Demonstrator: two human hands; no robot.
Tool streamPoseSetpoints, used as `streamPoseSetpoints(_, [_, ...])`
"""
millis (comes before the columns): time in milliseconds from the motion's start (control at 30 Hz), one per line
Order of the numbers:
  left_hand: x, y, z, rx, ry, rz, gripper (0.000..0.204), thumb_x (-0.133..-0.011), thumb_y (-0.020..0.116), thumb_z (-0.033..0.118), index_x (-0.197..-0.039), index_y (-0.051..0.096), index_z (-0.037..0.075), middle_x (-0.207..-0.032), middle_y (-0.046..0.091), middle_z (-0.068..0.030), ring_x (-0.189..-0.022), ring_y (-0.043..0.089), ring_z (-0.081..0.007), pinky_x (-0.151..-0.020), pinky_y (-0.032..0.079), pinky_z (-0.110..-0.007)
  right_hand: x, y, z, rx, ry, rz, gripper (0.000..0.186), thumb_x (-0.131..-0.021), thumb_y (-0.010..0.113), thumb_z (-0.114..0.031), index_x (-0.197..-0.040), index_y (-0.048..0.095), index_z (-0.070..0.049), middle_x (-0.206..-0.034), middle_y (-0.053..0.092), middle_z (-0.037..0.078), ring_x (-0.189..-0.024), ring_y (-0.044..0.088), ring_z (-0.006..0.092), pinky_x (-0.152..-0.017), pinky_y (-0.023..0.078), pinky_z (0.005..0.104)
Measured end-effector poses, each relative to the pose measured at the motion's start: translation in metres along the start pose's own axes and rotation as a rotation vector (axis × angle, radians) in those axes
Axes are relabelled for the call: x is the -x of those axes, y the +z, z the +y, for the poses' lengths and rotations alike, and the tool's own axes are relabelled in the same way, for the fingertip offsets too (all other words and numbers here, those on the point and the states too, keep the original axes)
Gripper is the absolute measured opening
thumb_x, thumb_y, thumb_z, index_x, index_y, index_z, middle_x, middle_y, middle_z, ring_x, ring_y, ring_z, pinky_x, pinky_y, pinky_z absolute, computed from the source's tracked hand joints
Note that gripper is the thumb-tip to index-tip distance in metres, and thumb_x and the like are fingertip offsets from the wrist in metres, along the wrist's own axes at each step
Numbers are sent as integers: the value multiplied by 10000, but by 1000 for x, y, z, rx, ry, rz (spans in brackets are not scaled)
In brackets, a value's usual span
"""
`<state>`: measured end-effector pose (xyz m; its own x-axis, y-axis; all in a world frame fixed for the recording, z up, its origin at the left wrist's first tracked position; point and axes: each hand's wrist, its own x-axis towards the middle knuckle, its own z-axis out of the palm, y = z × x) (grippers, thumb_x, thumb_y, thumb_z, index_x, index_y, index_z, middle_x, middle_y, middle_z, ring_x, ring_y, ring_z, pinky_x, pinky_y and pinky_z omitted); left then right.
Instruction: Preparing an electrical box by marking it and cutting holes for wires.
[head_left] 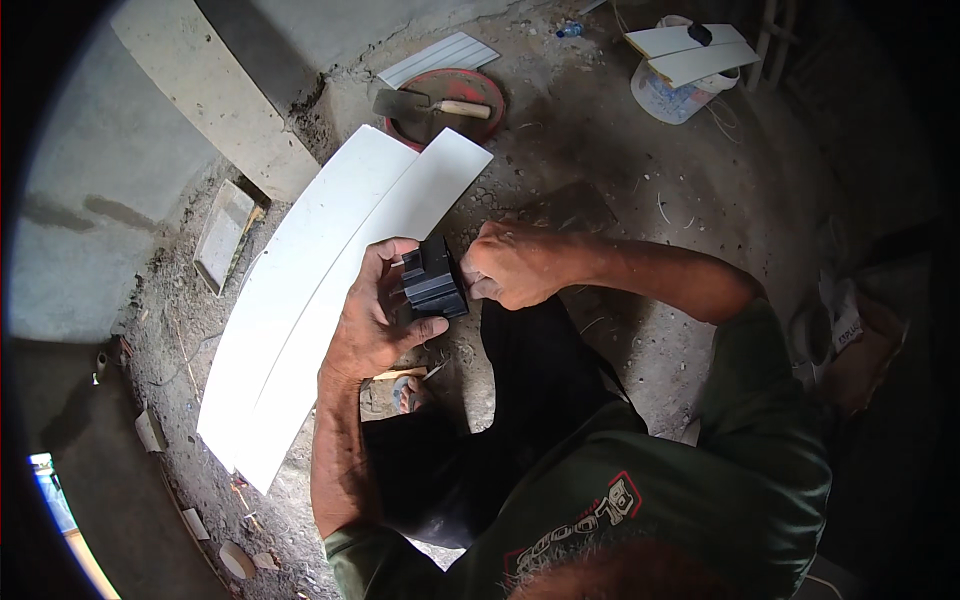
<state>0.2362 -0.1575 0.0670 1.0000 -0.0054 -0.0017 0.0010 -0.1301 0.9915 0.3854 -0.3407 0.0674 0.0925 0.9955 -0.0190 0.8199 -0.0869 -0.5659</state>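
Note:
My left hand (pixel 370 320) grips a small black ridged plastic object (pixel 432 283) in front of my body, thumb along its lower edge and fingers at its left side. Small pale bits poke out from that left side. My right hand (pixel 510 265) is closed, its fingertips at the object's right side; whatever they may pinch is hidden. Long white panels (pixel 290 300) lie on the floor to the left of both hands, partly behind my left forearm.
A red round tub (pixel 430 135) with a wooden-handled trowel (pixel 462 108), short white strips (pixel 438 58), a white bucket (pixel 665 100) with boards on top, a narrow tray (pixel 225 235), a pale board (pixel 220 100) against the wall, and scattered offcuts surround me on the rough floor.

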Motion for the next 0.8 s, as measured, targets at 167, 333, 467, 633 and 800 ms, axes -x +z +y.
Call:
streamPoseSetpoints(167, [2,-1,3,25,-34,36,807,-686,870,50,-1332,387,34,-1192,543,-103,-1146,540,-204,-1003,453,-359,0,-6,-10,-25,71,44,166,-777,641,-110,-777,640,56,-773,656,249,-785,670,416,-734,530,449])
streamPoseSetpoints(333, [0,-2,-1,-1,-21,34,804,-669,873,42,-1321,404,47,-1191,544,-96,-1141,544,-205,-1001,455,-362,-1,-7,-5,13,85,-94,130,-775,643,-75,-777,635,55,-771,652,253,-784,672,400,-716,519,449])
streamPoseSetpoints(467, [3,-2,3,22,-35,30,797,-670,867,34,-1320,405,49,-1192,540,-100,-1142,540,-212,-1009,449,-371,-2,-11,-12,49,59,-72,124,-791,646,-63,-803,632,59,-772,648,256,-785,665,403,-715,507,449])
streamPoseSetpoints(633, [6,-3,-1,17,-10,101,801,-659,845,-20,-1323,398,16,-1165,574,-129,-1121,591,-221,-1015,476,-381,-3,1,-10,9,40,55,126,-792,645,-70,-801,638,56,-757,641,253,-789,658,410,-719,507,451])
streamPoseSetpoints(800, [8,-4,1,31,-18,96,793,-672,836,-27,-1333,399,14,-1181,555,-134,-1131,578,-226,-1010,480,-379,-5,-4,-11,61,10,-65,173,-844,631,-140,-827,661,29,-761,641,249,-803,651,420,-753,510,466])
